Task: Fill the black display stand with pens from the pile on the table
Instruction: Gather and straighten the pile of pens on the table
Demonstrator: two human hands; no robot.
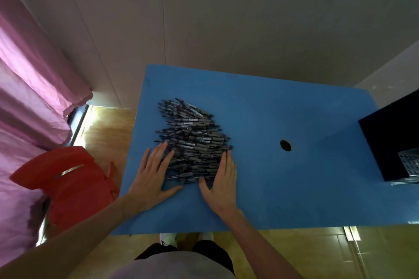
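A large pile of grey pens (192,138) lies on the left half of the blue table (272,176). My left hand (152,179) lies flat with straight fingers against the pile's near left edge. My right hand (221,186) lies flat too, its fingers along the pile's near right edge. Neither hand holds a pen. The black display stand (390,140) sits at the table's right edge, partly cut off by the frame, with a grey perforated part (410,163) at its near side.
A round hole (285,145) is in the tabletop right of the pile. A red plastic chair (68,179) stands left of the table, beside a pink curtain (29,97). A wall runs behind the table.
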